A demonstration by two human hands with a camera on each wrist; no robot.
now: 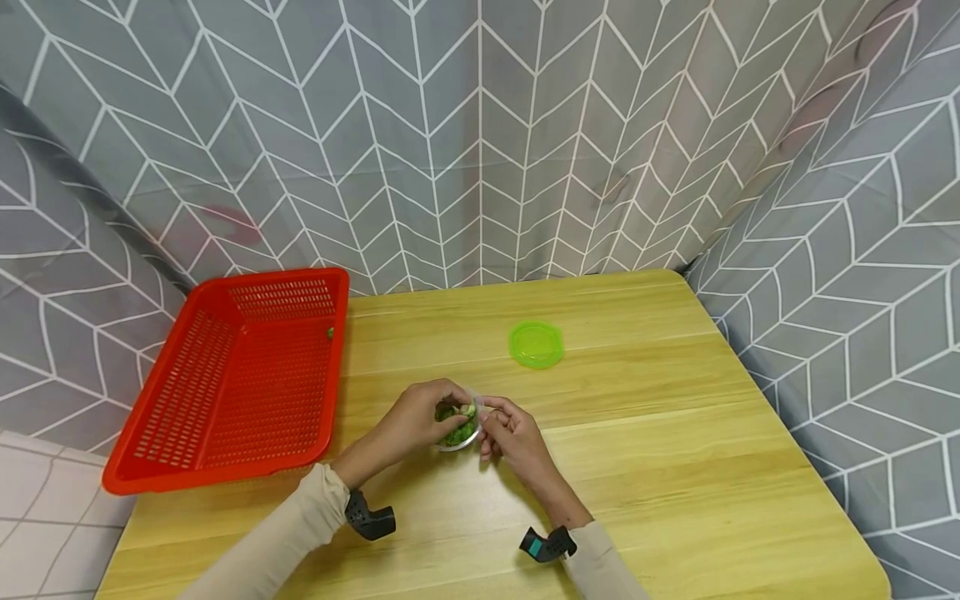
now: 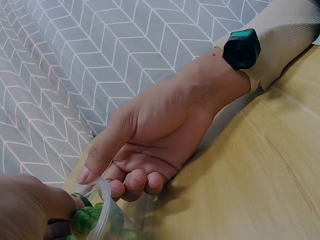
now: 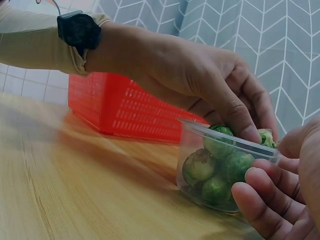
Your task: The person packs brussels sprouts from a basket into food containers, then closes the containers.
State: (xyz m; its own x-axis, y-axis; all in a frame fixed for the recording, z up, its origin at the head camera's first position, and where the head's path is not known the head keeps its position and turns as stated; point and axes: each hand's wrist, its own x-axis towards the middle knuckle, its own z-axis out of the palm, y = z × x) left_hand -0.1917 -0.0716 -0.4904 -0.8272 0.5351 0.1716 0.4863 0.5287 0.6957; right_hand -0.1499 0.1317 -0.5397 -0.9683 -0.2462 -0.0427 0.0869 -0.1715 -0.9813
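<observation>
A clear plastic tub (image 3: 186, 145) with several green Brussels sprouts (image 3: 216, 190) inside stands on the wooden table. My left hand (image 1: 422, 417) reaches over it from the left, thumb and fingers pinching a Brussels sprout (image 3: 267, 136) at the top of the pile. From the other side my right hand (image 1: 519, 440) grips the tub's rim (image 2: 104, 210) between thumb and fingers. In the left wrist view, the right hand's remaining fingers (image 2: 135, 184) curl beside the tub wall.
To the left sits a large red slotted basket (image 1: 339, 367) with a small green piece (image 1: 331, 332) near its right wall. Behind the tub, a bright green lid (image 1: 536, 344) lies flat on the table (image 1: 675, 433). A patterned grey curtain (image 1: 480, 150) hangs along the back and sides.
</observation>
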